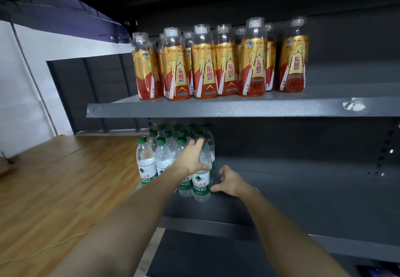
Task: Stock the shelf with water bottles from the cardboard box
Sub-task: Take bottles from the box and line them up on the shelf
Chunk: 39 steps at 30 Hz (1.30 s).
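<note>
Several clear water bottles [147, 164] with green caps and green labels stand in rows at the left end of the dark grey middle shelf [303, 190]. My left hand [193, 157] grips the upper body of the front right water bottle [201, 183], thumb on its right side. Just right of that bottle, my right hand [229, 181] hovers over the shelf with fingers loosely curled and spread, holding nothing. The cardboard box is out of view.
The upper shelf [238, 108] carries several gold and red drink bottles [203, 64]. Bare shelf surface stretches to the right of the water bottles. A wooden floor [54, 190] lies to the left, with a white wall [21, 92] behind it.
</note>
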### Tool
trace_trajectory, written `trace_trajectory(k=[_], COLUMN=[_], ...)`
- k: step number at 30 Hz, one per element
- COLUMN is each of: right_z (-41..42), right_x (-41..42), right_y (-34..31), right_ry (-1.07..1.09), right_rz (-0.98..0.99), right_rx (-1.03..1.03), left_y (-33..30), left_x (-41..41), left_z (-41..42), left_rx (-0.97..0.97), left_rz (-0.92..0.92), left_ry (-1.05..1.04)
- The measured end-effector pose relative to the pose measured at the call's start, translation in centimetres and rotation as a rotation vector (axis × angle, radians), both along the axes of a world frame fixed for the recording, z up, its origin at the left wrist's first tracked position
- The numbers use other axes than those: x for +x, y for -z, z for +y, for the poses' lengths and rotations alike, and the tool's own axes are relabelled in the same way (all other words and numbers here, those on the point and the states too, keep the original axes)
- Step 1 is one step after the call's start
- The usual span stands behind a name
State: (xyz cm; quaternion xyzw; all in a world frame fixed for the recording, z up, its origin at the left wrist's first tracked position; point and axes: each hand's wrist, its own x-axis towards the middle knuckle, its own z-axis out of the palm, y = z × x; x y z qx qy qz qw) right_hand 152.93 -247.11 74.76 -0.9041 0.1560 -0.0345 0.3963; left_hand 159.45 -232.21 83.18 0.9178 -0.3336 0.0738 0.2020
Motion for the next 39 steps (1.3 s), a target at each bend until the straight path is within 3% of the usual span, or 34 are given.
trace_trajectory(k=[4,8,25,39], right_z=[0.2,0.5,0.5,0.3], right_x=[0.2,0.1,0.5,0.4], right_y=[0.2,0.2,0.7,0.9], right_ry=[-0.007,-0.009,0.023,0.027], right_rz=[-0.010,-0.011,-0.019,-0.009], right_rx=[-0.002,0.010,-0.101,-0.095], left_y=[0.0,1.6,2.7,2.8], left_x=[-0.3,-0.7,0.1,0.8], left_z=[0.1,0.7,-0.5,0.1], left_rx=[0.139,0.214,0.119,0.203], left_rz=[-0.292,-0.428,-0.377,-0.436], left_ry=[-0.038,-0.055,-0.068,-0.038])
